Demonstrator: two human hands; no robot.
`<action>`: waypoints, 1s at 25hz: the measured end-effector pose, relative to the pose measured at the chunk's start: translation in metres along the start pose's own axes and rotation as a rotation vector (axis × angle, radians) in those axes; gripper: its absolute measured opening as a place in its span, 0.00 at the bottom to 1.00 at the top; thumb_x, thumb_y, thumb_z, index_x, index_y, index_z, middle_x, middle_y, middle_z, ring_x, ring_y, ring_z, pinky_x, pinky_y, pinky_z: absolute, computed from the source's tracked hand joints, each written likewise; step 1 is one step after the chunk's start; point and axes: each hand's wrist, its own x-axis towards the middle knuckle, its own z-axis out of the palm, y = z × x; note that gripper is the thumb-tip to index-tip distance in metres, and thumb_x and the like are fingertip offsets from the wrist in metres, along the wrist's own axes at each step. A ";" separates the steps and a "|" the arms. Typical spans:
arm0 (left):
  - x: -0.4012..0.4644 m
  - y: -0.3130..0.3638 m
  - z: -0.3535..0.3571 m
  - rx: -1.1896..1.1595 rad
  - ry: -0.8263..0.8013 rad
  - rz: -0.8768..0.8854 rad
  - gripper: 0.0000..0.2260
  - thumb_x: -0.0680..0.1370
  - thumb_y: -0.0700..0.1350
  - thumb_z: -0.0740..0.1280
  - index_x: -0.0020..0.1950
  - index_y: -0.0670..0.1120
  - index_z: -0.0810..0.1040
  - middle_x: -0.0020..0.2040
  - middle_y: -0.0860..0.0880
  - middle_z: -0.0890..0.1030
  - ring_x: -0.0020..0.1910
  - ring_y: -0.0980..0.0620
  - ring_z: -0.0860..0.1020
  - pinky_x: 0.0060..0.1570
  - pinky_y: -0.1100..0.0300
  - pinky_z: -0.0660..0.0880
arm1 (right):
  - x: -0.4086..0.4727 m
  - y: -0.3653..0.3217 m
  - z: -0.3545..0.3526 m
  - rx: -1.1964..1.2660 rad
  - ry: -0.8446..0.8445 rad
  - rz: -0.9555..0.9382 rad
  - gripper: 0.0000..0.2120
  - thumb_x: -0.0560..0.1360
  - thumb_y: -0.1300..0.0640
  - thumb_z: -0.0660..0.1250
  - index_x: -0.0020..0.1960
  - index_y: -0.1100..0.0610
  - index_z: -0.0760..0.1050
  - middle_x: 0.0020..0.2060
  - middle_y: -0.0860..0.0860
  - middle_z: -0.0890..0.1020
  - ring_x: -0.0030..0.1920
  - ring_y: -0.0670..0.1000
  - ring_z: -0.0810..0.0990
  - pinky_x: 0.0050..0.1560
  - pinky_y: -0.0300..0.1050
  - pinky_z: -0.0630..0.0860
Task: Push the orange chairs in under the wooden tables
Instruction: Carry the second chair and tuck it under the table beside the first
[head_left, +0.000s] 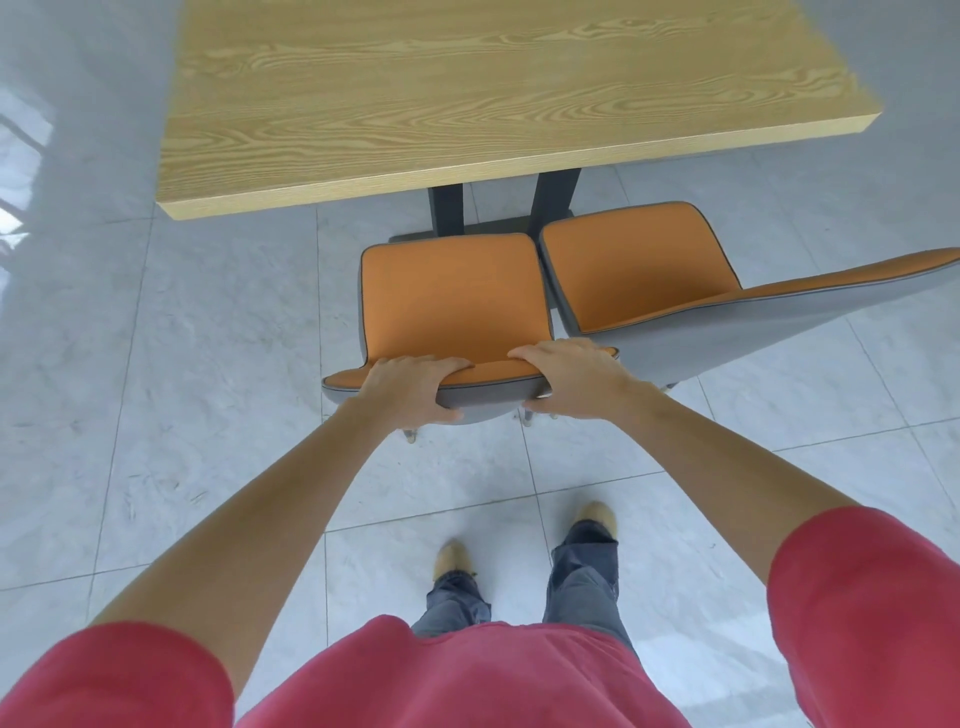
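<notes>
An orange chair with a grey shell stands in front of me, its seat facing a wooden table. The seat's front edge lies just short of the table's near edge, by the dark table legs. My left hand grips the top of the backrest, fingers over the orange side and thumb on the grey back. My right hand grips the same backrest top at its right end. A second orange chair stands close beside it on the right, turned slightly, with its backrest reaching toward the frame's right edge.
Pale grey floor tiles spread all around the table and chairs. My feet stand on the tiles a step behind the chair. Bright window glare lies on the floor at the far left.
</notes>
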 end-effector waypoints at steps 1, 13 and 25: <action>0.000 0.000 -0.004 -0.014 -0.068 -0.015 0.30 0.75 0.57 0.65 0.74 0.58 0.59 0.68 0.52 0.73 0.64 0.47 0.73 0.58 0.53 0.71 | -0.004 0.003 -0.004 0.041 -0.025 -0.032 0.29 0.76 0.45 0.63 0.73 0.52 0.61 0.65 0.50 0.75 0.64 0.53 0.73 0.63 0.46 0.67; 0.053 0.120 -0.010 -0.048 -0.036 -0.064 0.32 0.75 0.60 0.64 0.75 0.52 0.59 0.71 0.53 0.70 0.66 0.49 0.72 0.61 0.55 0.71 | -0.037 0.171 -0.038 -0.195 0.004 -0.079 0.27 0.80 0.47 0.57 0.75 0.55 0.57 0.69 0.53 0.72 0.67 0.54 0.71 0.65 0.49 0.69; 0.090 0.173 0.001 0.121 0.124 -0.257 0.20 0.80 0.53 0.58 0.72 0.56 0.65 0.58 0.47 0.82 0.56 0.43 0.79 0.50 0.54 0.75 | -0.049 0.242 -0.033 -0.336 -0.003 -0.006 0.22 0.77 0.52 0.61 0.71 0.48 0.66 0.53 0.54 0.82 0.54 0.57 0.79 0.46 0.47 0.76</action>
